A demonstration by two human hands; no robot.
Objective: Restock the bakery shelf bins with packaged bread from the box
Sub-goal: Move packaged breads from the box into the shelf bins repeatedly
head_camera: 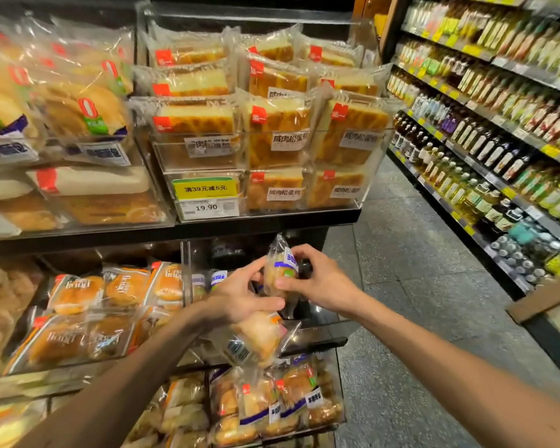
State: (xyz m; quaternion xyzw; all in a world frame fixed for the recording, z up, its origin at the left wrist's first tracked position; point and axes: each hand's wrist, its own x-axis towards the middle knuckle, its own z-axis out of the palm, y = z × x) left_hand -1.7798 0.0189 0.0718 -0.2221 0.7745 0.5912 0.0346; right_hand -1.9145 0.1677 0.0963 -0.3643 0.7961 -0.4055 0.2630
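Observation:
Both hands meet over the middle shelf's right-hand clear bin. My right hand pinches an upright clear bread pack with a blue-and-white label from its right side. My left hand touches the same pack with its fingertips and grips a second bread pack that hangs below the palm. A few similar labelled packs stand at the back of that bin. The supply box is out of sight.
Sliced cake packs fill the acrylic bin above, behind a yellow price tag. Round bun packs lie to the left and more bread fills the bin below. An aisle floor and bottle shelves lie to the right.

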